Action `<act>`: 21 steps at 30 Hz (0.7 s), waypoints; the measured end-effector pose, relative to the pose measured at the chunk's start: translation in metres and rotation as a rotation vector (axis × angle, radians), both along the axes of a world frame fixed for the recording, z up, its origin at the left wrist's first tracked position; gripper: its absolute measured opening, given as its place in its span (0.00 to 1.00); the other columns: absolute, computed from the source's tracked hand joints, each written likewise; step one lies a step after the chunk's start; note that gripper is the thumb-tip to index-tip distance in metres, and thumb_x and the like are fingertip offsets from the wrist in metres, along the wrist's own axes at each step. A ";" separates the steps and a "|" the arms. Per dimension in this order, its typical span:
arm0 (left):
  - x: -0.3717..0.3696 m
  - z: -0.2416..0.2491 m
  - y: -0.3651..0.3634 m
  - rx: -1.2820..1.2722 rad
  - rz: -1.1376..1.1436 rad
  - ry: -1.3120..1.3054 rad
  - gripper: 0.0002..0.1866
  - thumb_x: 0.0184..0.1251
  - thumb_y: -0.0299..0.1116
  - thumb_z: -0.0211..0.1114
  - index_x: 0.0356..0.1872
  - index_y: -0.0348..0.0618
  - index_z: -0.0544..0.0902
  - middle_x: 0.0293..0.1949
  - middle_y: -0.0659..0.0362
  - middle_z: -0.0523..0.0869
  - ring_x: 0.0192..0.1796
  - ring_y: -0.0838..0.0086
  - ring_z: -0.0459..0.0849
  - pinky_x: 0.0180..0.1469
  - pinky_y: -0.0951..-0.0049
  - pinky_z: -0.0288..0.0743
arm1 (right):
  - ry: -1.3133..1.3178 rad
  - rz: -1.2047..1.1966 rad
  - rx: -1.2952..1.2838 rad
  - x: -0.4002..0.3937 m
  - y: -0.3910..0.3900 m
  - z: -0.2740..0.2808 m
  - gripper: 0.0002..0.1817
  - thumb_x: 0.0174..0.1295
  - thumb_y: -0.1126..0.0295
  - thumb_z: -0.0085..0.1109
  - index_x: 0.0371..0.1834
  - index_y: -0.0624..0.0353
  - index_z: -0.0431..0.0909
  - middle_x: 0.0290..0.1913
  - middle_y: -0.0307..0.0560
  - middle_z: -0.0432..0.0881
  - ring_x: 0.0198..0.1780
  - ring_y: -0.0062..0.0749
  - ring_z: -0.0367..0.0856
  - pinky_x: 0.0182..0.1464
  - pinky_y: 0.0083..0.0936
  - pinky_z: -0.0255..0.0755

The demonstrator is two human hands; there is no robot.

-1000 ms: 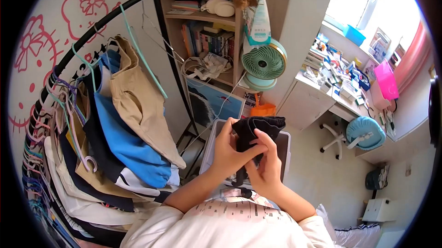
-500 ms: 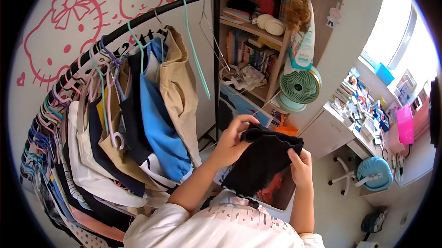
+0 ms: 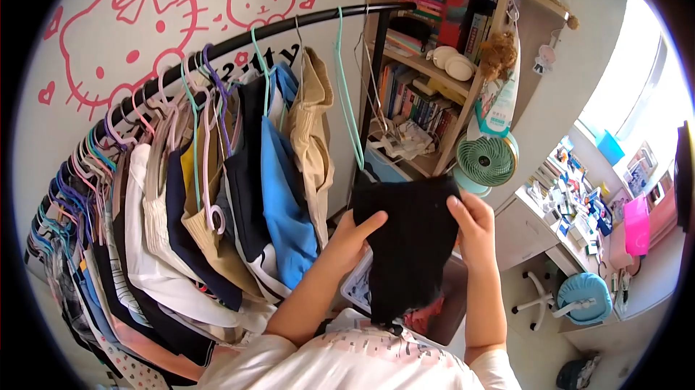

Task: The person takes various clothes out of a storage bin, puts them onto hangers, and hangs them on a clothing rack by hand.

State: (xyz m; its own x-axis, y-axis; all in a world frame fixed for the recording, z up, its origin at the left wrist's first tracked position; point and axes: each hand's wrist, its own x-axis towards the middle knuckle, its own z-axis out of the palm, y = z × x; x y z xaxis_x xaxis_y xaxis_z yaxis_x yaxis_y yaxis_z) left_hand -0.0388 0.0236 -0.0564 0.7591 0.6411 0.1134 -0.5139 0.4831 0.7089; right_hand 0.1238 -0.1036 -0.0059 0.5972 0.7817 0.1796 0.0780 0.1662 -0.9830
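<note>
I hold a black garment (image 3: 409, 245) spread flat in front of me, hanging down from its top edge. My left hand (image 3: 352, 239) grips its left side and my right hand (image 3: 472, 225) grips its upper right corner. An empty mint-green hanger (image 3: 347, 93) hangs on the black rail (image 3: 289, 28) just above the garment's top edge. To the left of it hang a beige garment (image 3: 313, 137) and a blue one (image 3: 284, 202).
The rail is packed with hung clothes down to the lower left. A bookshelf (image 3: 434, 71) stands behind, with a green fan (image 3: 486, 162) beside it. A storage bin (image 3: 452, 303) sits below the garment. A cluttered desk (image 3: 572, 202) and blue chair (image 3: 585, 299) are at right.
I have unfolded the black garment from a bunched bundle and raised it up toward the rail. My view has tilted up and left, bringing more of the hung clothes into sight.
</note>
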 end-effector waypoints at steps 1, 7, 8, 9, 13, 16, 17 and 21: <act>-0.001 -0.004 0.005 -0.019 -0.045 0.085 0.21 0.72 0.33 0.60 0.63 0.38 0.72 0.54 0.58 0.82 0.56 0.72 0.81 0.59 0.70 0.74 | 0.011 0.001 0.065 0.001 0.009 -0.004 0.16 0.69 0.64 0.58 0.24 0.59 0.73 0.22 0.23 0.63 0.24 0.07 0.56 0.25 0.14 0.47; -0.013 0.009 0.013 -0.091 0.086 0.057 0.16 0.70 0.31 0.63 0.55 0.36 0.76 0.50 0.54 0.84 0.49 0.70 0.85 0.53 0.70 0.79 | -0.112 -0.025 0.068 0.009 0.039 0.012 0.10 0.67 0.70 0.59 0.47 0.63 0.76 0.35 0.35 0.79 0.36 0.13 0.72 0.35 0.12 0.66; -0.012 0.008 0.011 -0.078 0.089 0.049 0.16 0.70 0.31 0.63 0.55 0.36 0.76 0.50 0.54 0.84 0.49 0.70 0.85 0.53 0.70 0.79 | -0.119 -0.023 0.082 0.011 0.052 0.016 0.10 0.67 0.70 0.59 0.47 0.63 0.76 0.35 0.35 0.79 0.36 0.13 0.72 0.35 0.12 0.66; -0.012 0.006 0.007 -0.085 0.091 0.060 0.16 0.69 0.31 0.63 0.55 0.36 0.76 0.50 0.55 0.84 0.49 0.70 0.84 0.53 0.70 0.79 | -0.279 -0.060 0.121 0.015 0.069 0.016 0.15 0.66 0.69 0.60 0.52 0.64 0.74 0.42 0.41 0.79 0.42 0.20 0.75 0.41 0.17 0.69; -0.006 -0.018 0.000 -0.164 0.045 0.142 0.16 0.68 0.31 0.65 0.53 0.39 0.76 0.48 0.57 0.84 0.49 0.72 0.84 0.51 0.70 0.80 | -0.823 -0.203 0.081 0.034 0.162 0.011 0.25 0.61 0.63 0.63 0.58 0.66 0.71 0.49 0.56 0.79 0.50 0.45 0.78 0.49 0.35 0.74; -0.006 -0.027 -0.004 -0.185 0.045 0.156 0.16 0.68 0.31 0.65 0.53 0.39 0.75 0.49 0.57 0.83 0.49 0.72 0.84 0.52 0.70 0.80 | -0.660 -0.018 -0.142 0.026 0.199 0.025 0.23 0.60 0.62 0.64 0.52 0.67 0.74 0.36 0.47 0.80 0.39 0.35 0.79 0.46 0.30 0.72; -0.005 -0.031 -0.004 -0.189 0.060 0.172 0.16 0.68 0.31 0.65 0.54 0.39 0.75 0.49 0.57 0.83 0.49 0.72 0.84 0.52 0.70 0.79 | -0.562 0.047 -0.119 0.029 0.211 0.018 0.22 0.60 0.63 0.64 0.52 0.66 0.75 0.35 0.45 0.79 0.38 0.31 0.77 0.44 0.28 0.71; -0.006 -0.035 -0.004 -0.225 0.062 0.142 0.16 0.69 0.31 0.64 0.54 0.39 0.75 0.50 0.57 0.83 0.50 0.72 0.83 0.52 0.71 0.79 | -0.278 0.234 -0.254 0.025 0.230 0.031 0.13 0.65 0.64 0.60 0.46 0.61 0.76 0.33 0.38 0.77 0.38 0.22 0.75 0.39 0.21 0.68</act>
